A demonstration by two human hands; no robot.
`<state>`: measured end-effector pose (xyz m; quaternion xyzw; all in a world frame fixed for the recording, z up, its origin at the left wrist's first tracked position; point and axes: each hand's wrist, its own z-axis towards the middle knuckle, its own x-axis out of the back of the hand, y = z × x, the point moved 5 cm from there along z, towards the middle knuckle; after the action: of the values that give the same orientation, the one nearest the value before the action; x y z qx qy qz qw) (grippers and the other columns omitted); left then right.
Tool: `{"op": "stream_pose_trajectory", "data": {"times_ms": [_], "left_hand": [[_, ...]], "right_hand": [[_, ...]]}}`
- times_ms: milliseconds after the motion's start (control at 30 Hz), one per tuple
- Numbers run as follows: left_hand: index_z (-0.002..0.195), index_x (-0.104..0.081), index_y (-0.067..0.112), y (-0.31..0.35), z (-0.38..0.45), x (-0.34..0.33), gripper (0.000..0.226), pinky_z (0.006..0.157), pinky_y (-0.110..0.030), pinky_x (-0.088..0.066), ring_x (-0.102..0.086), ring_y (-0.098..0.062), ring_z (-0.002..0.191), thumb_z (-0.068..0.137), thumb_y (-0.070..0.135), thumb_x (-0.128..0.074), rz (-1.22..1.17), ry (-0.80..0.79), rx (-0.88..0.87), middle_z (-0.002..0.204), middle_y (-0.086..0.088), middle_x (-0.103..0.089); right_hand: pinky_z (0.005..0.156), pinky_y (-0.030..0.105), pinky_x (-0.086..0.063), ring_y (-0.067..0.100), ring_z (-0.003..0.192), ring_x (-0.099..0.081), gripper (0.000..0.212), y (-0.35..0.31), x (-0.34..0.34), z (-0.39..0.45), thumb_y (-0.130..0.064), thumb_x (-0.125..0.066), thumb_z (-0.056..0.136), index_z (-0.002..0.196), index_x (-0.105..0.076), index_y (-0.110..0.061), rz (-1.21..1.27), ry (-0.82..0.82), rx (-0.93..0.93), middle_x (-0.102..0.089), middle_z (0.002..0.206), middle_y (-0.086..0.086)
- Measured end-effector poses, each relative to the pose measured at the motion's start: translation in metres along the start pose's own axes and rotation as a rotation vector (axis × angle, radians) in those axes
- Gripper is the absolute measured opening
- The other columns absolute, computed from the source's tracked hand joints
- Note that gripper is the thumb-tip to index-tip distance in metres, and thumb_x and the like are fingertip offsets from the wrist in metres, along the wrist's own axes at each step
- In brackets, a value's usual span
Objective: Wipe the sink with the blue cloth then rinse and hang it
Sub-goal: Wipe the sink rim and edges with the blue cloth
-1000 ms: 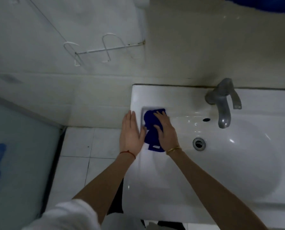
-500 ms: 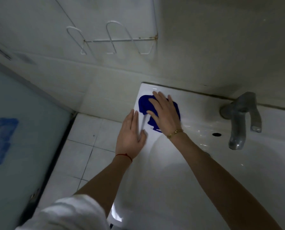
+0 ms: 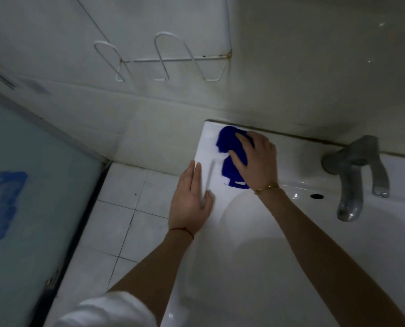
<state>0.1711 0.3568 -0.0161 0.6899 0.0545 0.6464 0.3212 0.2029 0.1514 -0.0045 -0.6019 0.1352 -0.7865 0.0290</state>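
**Right hand pressing the blue cloth on the sink's back left corner**

Right hand (image 3: 255, 161) lies flat on the blue cloth (image 3: 229, 142), palm down, its fingers spread and fairly straight, pressing the fabric against the sink (image 3: 255, 267) rather than gripping it. A gold bracelet (image 3: 266, 188) circles this wrist. The cloth sits bunched on the flat ledge at the back left corner of the sink, close to the wall; part of it shows beyond the fingertips and part below the palm, where a small pale tag is visible.

Left hand (image 3: 189, 199) rests open on the left rim of the sink, fingers straight and together over the outer edge, thumb lying on the top surface. It holds nothing and sits just beside the cloth without touching it. A red string (image 3: 181, 230) is tied round this wrist, and a white sleeve (image 3: 107, 310) shows at the bottom edge of the view.

Further along the back ledge, well apart from the cloth, stands a grey metal tap (image 3: 352, 175) with its spout over the bowl; a small dark overflow hole (image 3: 317, 196) lies beneath it. On the wall above the sink hangs a white wire rack (image 3: 163, 60) with looped hooks. White floor tiles (image 3: 126, 208) lie left of the sink, beside a pale green panel (image 3: 31, 185) bearing a blue mark.
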Motion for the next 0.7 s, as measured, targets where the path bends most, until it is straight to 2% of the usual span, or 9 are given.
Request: {"op": "stream_pose_trajectory", "data": {"times_ms": [67,133,167,267,367,433,533,633,700], "left_hand": [[0.156,-0.021,0.008,0.000,0.000,-0.001,0.069,0.119,-0.034,-0.032,-0.024,-0.019,0.149,0.097,0.028,-0.051,-0.003,-0.005,0.006,0.163,-0.008,-0.021],[0.156,-0.019,0.009,0.000,0.001,-0.002,0.070,0.119,-0.034,-0.031,-0.022,-0.018,0.149,0.097,0.029,-0.050,-0.004,-0.006,0.011,0.163,-0.008,-0.020],[0.156,-0.019,0.009,0.000,0.000,-0.002,0.070,0.119,-0.033,-0.031,-0.023,-0.018,0.149,0.097,0.029,-0.051,-0.002,-0.006,0.009,0.163,-0.008,-0.020],[0.155,-0.021,0.008,0.000,0.000,-0.002,0.070,0.118,-0.033,-0.032,-0.026,-0.019,0.148,0.096,0.026,-0.053,-0.013,0.003,0.003,0.161,-0.009,-0.023],[0.155,-0.024,0.008,-0.001,0.000,0.000,0.069,0.119,-0.034,-0.031,-0.026,-0.019,0.148,0.095,0.025,-0.055,-0.026,0.004,0.012,0.161,-0.008,-0.025],[0.155,-0.024,0.008,-0.001,0.001,0.000,0.069,0.120,-0.032,-0.029,-0.024,-0.018,0.149,0.096,0.026,-0.054,-0.023,0.005,0.006,0.162,-0.007,-0.024],[0.156,-0.021,0.009,-0.001,0.001,-0.001,0.069,0.120,-0.031,-0.028,-0.022,-0.017,0.150,0.097,0.029,-0.052,-0.011,-0.002,0.000,0.163,-0.006,-0.021],[0.156,-0.020,0.010,-0.001,0.001,-0.002,0.070,0.120,-0.032,-0.029,-0.022,-0.018,0.149,0.097,0.028,-0.052,-0.002,0.000,0.005,0.163,-0.007,-0.020],[0.156,-0.020,0.009,0.000,0.001,-0.002,0.070,0.120,-0.032,-0.029,-0.023,-0.018,0.149,0.097,0.028,-0.052,-0.002,0.000,0.005,0.162,-0.007,-0.021]], "right_hand": [[0.090,0.041,-0.041,0.032,0.109,-0.052,0.047,0.016,0.004,-0.004,-0.044,-0.045,0.092,0.127,-0.056,-0.014,-0.012,0.055,-0.137,-0.056,0.125,0.011],[0.089,0.042,-0.041,0.032,0.107,-0.053,0.046,0.002,0.001,0.001,-0.044,-0.046,0.090,0.124,-0.059,-0.014,-0.021,0.092,-0.232,-0.057,0.123,0.011],[0.089,0.041,-0.042,0.032,0.106,-0.054,0.046,-0.014,-0.003,0.007,-0.044,-0.046,0.090,0.122,-0.060,-0.014,-0.018,0.091,-0.218,-0.058,0.122,0.011],[0.090,0.041,-0.042,0.030,0.107,-0.054,0.047,-0.053,-0.016,0.023,-0.046,-0.045,0.091,0.124,-0.060,-0.016,0.006,0.035,-0.013,-0.059,0.121,0.008],[0.088,0.040,-0.041,0.030,0.106,-0.054,0.049,-0.033,-0.014,0.018,-0.049,-0.045,0.091,0.127,-0.057,-0.017,-0.027,0.006,0.072,-0.059,0.121,0.007],[0.084,0.038,-0.040,0.031,0.102,-0.054,0.048,0.003,-0.003,0.004,-0.047,-0.052,0.089,0.125,-0.058,-0.016,-0.048,0.078,0.023,-0.060,0.118,0.010],[0.082,0.037,-0.040,0.032,0.098,-0.052,0.046,0.046,0.011,-0.018,-0.044,-0.059,0.086,0.121,-0.060,-0.014,-0.071,0.191,-0.145,-0.060,0.114,0.012],[0.082,0.039,-0.041,0.034,0.097,-0.053,0.045,0.029,0.002,-0.010,-0.044,-0.055,0.086,0.119,-0.061,-0.014,-0.087,0.199,-0.313,-0.060,0.115,0.014],[0.081,0.040,-0.042,0.035,0.097,-0.053,0.045,-0.008,-0.009,0.008,-0.045,-0.053,0.086,0.119,-0.061,-0.016,-0.069,0.139,-0.178,-0.060,0.116,0.012]]}}
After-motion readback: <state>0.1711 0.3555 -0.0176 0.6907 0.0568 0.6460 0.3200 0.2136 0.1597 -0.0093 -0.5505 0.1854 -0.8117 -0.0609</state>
